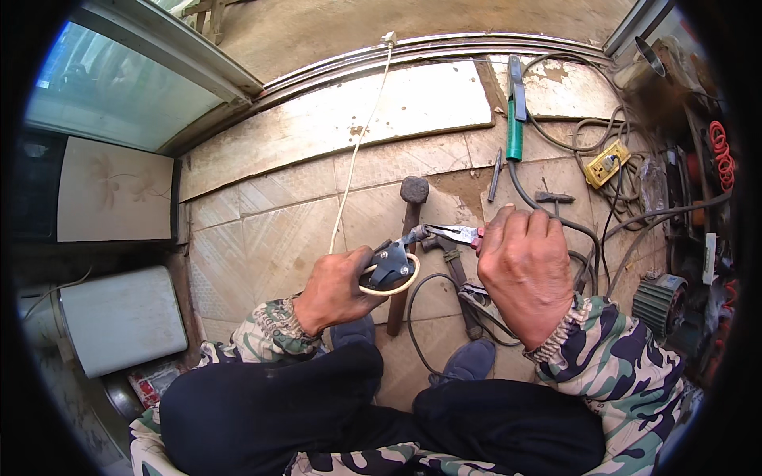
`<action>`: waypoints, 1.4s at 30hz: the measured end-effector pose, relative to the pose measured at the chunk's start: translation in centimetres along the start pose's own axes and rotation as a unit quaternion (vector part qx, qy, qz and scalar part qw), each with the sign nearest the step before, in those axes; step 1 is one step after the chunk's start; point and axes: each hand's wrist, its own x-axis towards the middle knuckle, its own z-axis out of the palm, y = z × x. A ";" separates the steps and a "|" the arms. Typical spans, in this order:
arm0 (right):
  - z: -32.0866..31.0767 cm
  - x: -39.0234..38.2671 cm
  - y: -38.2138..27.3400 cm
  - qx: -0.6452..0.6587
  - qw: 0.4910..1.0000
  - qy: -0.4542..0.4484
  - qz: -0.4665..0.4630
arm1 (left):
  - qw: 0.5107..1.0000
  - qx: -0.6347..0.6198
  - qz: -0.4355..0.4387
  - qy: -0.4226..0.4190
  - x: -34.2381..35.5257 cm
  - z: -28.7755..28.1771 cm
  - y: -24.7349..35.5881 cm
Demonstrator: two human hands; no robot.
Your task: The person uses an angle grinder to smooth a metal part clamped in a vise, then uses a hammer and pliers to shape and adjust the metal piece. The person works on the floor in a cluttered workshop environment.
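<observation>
My left hand (329, 285) grips a dark fitting (387, 266) with screw heads and a loop of cream cable (397, 289) around it. My right hand (524, 274) is closed on long-nose pliers (456, 234) with red handles, whose jaws are at a short bent metal piece (414, 236) sticking out of the fitting. Below them, a long-handled hammer (415, 190) and a second hammer (468, 305) lie on the tiled floor. A thin steel rod (495, 174), a small hammer (554, 197) and a green-handled tool (514, 135) lie farther up.
A sliding-door track (436, 46) runs beyond two worn boards (333, 111). At right are coiled cables, a yellow socket block (607, 163), a finned motor (659, 305) and red hose (718, 151). A white box (127, 317) and cabinet (115, 190) stand at left.
</observation>
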 end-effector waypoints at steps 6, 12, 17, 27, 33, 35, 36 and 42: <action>0.3 -0.5 -0.4 -0.047 0.996 -0.073 0.007 | 0.999 0.014 -0.002 -0.034 1.4 3.4 -0.6; 0.8 0.2 -1.9 -0.025 0.994 -0.107 0.001 | 0.998 0.044 -0.029 -0.043 1.2 4.0 -1.6; 0.3 1.6 -1.4 -0.021 0.988 -0.153 -0.023 | 0.998 0.041 -0.024 -0.039 1.2 4.3 -2.1; 4.2 2.6 -0.8 0.011 0.989 -0.149 -0.019 | 0.997 0.041 -0.026 -0.060 1.7 6.0 -3.9; 6.6 2.1 -0.4 0.024 0.992 -0.123 -0.035 | 0.997 -0.001 -0.018 -0.080 2.0 7.0 -4.8; 7.9 2.3 0.3 0.055 0.994 -0.074 -0.055 | 0.995 -0.033 -0.021 -0.093 1.6 6.4 -5.3; 8.5 2.5 0.4 0.046 0.994 -0.080 -0.063 | 0.993 -0.060 -0.022 -0.100 1.2 5.9 -5.7; 11.2 1.8 4.5 0.166 0.975 -0.145 -0.028 | 0.991 -0.083 0.038 -0.099 -0.1 0.7 -2.5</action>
